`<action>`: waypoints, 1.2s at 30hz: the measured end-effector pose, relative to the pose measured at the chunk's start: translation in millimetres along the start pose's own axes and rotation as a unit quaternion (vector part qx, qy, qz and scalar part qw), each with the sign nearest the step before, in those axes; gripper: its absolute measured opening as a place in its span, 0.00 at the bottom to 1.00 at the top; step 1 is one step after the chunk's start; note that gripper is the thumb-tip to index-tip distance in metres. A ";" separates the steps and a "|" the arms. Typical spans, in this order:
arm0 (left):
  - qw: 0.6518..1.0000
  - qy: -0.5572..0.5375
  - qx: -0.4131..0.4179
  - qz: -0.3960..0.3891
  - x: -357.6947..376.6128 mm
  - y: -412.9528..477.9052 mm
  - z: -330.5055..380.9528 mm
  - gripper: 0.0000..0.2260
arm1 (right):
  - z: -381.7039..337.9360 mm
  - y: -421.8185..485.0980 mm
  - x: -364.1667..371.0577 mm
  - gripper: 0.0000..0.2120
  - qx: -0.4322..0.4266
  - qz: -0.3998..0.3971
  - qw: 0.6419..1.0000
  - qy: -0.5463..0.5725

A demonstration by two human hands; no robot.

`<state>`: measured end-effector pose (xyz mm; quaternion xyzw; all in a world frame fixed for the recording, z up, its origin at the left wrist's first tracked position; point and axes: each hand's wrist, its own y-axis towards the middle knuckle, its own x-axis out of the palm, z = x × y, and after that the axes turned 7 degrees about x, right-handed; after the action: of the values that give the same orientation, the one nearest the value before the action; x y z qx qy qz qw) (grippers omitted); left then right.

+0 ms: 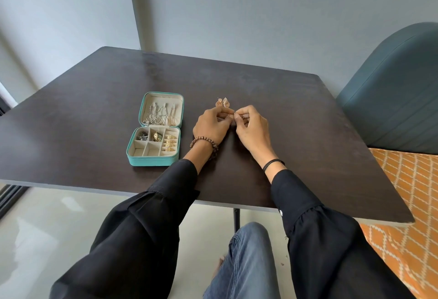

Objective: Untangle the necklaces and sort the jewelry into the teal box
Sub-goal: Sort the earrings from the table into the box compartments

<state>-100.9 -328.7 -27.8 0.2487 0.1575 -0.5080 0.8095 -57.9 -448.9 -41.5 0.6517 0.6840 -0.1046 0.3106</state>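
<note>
Both hands are in at the middle of the dark table (308,120), and you're on the fiddly bit. Your left hand (211,128) and right hand (252,129) meet fingertip to fingertip, each with thumb and forefinger curled in, pinching a small gold piece (235,115) between them. It's too tiny to say whether it's a clasp, a chain end or an earring back. My read: you want a light pinch here, with your wrists resting on the table for steadiness. Work it low over the surface so a slip doesn't send it off the edge. The teal box (151,160) lies open just to your left, near enough for a short carry.

Now the count. One box. Two gold filigree earrings (222,103) lie side by side just beyond your fingertips. Three gold rings (170,143) sit in the right-hand strip of the base. One gold item (157,136) and one darker item (143,135) sit in the far cells. The silver chains (157,115) in the lid overlap, so I can't number them
</note>
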 end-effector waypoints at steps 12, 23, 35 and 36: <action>0.998 -0.058 0.009 -0.007 -4.3 -11.6 -4.6 0.04 | 1.8 -17.0 -11.7 0.05 -0.004 -0.021 0.999 0.036; 0.994 -0.106 0.000 -0.025 -5.5 -33.4 0.7 0.05 | 0.7 -43.5 -24.9 0.06 0.002 -0.027 1.000 0.009; 0.974 -0.225 -0.028 0.011 -14.0 -78.8 19.2 0.05 | -11.8 -87.4 -38.4 0.06 0.149 -0.012 0.971 0.184; 0.969 -0.245 -0.036 0.014 -14.0 -81.8 19.7 0.04 | -13.4 -90.1 -41.1 0.06 0.164 -0.013 0.963 0.213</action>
<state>-180.7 -358.8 -24.2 0.0895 -0.0305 -0.5361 0.8389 -149.6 -487.1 -31.5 0.6922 0.7160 -0.0783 0.0452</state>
